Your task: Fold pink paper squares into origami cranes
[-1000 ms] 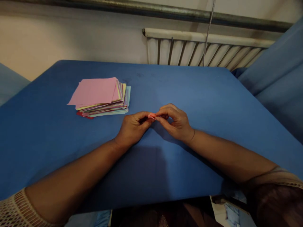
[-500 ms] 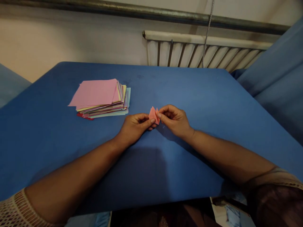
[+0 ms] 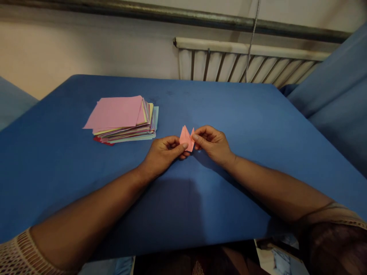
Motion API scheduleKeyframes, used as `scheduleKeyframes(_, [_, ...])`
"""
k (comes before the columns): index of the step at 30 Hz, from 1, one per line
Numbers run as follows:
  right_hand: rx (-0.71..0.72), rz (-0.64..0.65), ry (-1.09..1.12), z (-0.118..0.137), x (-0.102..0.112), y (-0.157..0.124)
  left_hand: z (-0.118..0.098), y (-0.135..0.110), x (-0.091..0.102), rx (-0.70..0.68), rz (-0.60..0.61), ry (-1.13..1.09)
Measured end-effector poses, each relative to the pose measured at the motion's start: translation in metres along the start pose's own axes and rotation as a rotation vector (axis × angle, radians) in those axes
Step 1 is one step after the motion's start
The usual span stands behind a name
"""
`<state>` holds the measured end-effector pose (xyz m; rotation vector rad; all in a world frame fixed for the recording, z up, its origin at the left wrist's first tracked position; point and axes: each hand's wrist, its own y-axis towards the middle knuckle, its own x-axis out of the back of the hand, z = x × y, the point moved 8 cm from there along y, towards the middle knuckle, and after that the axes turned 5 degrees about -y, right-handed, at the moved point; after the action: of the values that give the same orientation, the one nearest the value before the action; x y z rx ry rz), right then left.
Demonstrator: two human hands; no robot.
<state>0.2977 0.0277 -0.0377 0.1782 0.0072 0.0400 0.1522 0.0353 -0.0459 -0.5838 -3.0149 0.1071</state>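
Holds a small folded piece of salmon-pink paper (image 3: 185,139) between both hands, over the middle of the blue desk (image 3: 246,114); cannot tell whether touching the surface below. Grips the lower left part of the paper with the left hand (image 3: 163,152), thumb laid across the near face and fingers curled behind, probably to press the layers together and give a steady base. Pinches the narrow right-hand point with the right hand (image 3: 215,145), thumb in front and fingers mostly hidden behind, presumably to control that one flap apart from the rest. Turns the peaks of the paper upward and away from the body, with a V-shaped gap between the broader left part and the thin right point, perhaps to leave the creases in plain sight. Angles both forearms inward low over the desk, seemingly for steadiness.

Has a thick stack of coloured sheets (image 3: 119,112) on the desk to the left, beyond the left hand and apart from it, with a pink sheet on top and a red corner (image 3: 103,141) jutting out underneath; likely set there to be within reach without crowding the fingers. Faces a wall with a radiator (image 3: 218,63) behind the desk's far edge.
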Motion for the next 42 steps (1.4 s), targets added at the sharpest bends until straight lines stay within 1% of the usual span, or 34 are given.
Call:
scheduleKeyframes(4, [-0.004,0.025,-0.008,-0.0016,-0.0027,-0.0002,-0.0016,-0.0003,0.0048,-0.029,-0.045,0.055])
scheduleKeyframes(7, [0.001,0.034,-0.011,-0.0015,-0.0034,-0.0005,-0.0024,-0.0002,0.0046,-0.040,-0.037,0.070])
scheduleKeyframes(12, [0.040,0.003,-0.031,0.0031,-0.0016,-0.0022,-0.0039,-0.0011,0.0019,-0.048,-0.018,0.079])
scheduleKeyframes(20, [0.077,0.016,-0.025,0.0049,-0.0043,-0.0031,-0.0084,-0.0028,0.0020,-0.082,-0.027,0.223])
scheduleKeyframes(23, [0.067,0.035,-0.015,0.0037,-0.0049,-0.0020,-0.0087,-0.0032,0.0006,-0.098,-0.014,0.264])
scheduleKeyframes(26, [0.058,0.038,-0.037,0.0026,-0.0041,-0.0010,-0.0063,-0.0026,-0.0009,-0.090,0.010,0.237])
scheduleKeyframes(30, [0.091,-0.003,-0.056,0.0052,-0.0004,-0.0013,-0.0030,-0.0012,-0.0020,-0.068,0.036,0.191])
scheduleKeyframes(34, [0.096,-0.025,-0.059,0.0058,0.0010,-0.0023,-0.0023,-0.0005,-0.0003,-0.065,0.015,0.153])
scheduleKeyframes(42, [0.071,-0.029,-0.071,0.0047,-0.0009,-0.0038,-0.0060,-0.0014,0.0007,-0.065,-0.020,0.176])
